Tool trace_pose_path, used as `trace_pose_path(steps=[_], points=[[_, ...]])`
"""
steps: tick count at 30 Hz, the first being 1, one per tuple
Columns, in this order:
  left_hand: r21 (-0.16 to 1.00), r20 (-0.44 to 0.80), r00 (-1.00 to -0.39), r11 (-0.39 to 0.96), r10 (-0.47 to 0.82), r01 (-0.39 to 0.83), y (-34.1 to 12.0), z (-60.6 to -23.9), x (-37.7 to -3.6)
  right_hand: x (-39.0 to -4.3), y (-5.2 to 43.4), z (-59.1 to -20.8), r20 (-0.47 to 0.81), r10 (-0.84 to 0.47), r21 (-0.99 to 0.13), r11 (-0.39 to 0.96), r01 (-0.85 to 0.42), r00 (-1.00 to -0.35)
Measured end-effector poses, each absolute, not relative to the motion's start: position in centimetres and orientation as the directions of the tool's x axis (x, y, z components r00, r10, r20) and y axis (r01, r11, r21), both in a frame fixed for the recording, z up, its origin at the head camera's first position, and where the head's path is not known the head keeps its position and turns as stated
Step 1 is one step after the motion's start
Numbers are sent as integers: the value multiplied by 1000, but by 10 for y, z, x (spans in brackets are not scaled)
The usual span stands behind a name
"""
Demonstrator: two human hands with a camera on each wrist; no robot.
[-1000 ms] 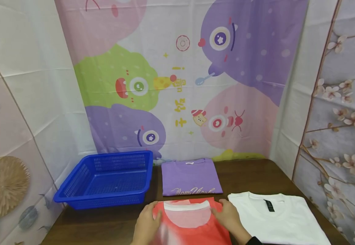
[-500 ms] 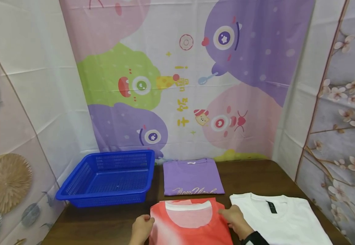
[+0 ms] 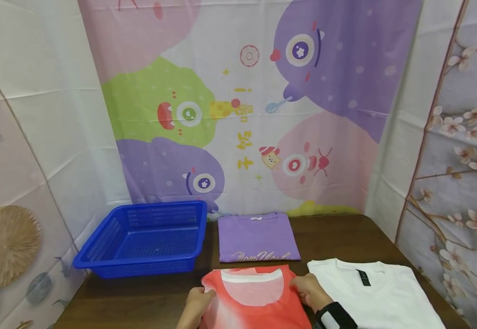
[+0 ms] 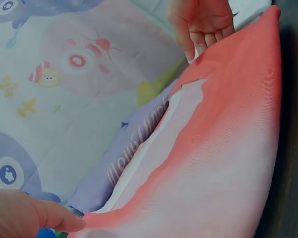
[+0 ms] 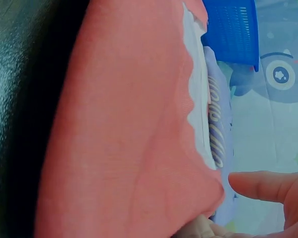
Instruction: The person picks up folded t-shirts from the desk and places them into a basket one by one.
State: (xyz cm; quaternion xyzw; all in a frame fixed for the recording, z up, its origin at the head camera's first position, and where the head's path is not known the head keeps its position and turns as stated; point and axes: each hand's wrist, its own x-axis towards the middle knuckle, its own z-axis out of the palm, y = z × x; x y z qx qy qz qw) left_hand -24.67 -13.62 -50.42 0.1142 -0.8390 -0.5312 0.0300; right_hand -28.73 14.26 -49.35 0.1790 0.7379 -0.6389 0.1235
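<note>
A folded red T-shirt (image 3: 259, 301) with a pale fade and a white neckband lies at the table's front middle. My left hand (image 3: 197, 304) pinches its left edge, the thumb (image 4: 64, 218) lying on top in the left wrist view. At the right shoulder, my right hand (image 3: 310, 290) has its fingers curled at the edge, partly hidden under the cloth. Its thumb (image 5: 258, 186) is stretched out beside the corner in the right wrist view. The near side of the T-shirt runs out of the head view.
Behind the red one lies a folded purple T-shirt (image 3: 257, 237) with lettering. A folded white T-shirt (image 3: 382, 292) lies at the right. The blue plastic basket (image 3: 156, 242) stands at the back left of the brown table (image 3: 325, 233), with printed curtains (image 3: 325, 91) around it.
Both hands first spread outward along the red T-shirt's sides. Since half a second ago the left hand has moved slightly right and the right hand slightly left, closer onto the cloth.
</note>
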Motion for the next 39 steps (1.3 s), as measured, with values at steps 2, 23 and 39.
trace_pose_path(steps=[2,23,39], points=[[905,-77,-972,394,-221,-161,-136,-505,-246,-286,141,-493,-408,115,-901,109,420,-906],[909,-195,-933,300,-304,-288,-137,-507,-263,-294,141,-501,-399,138,-905,103,413,-907],[925,-162,-934,281,-317,-256,-137,-519,-269,-300,139,-508,-409,113,-908,51,416,-905]])
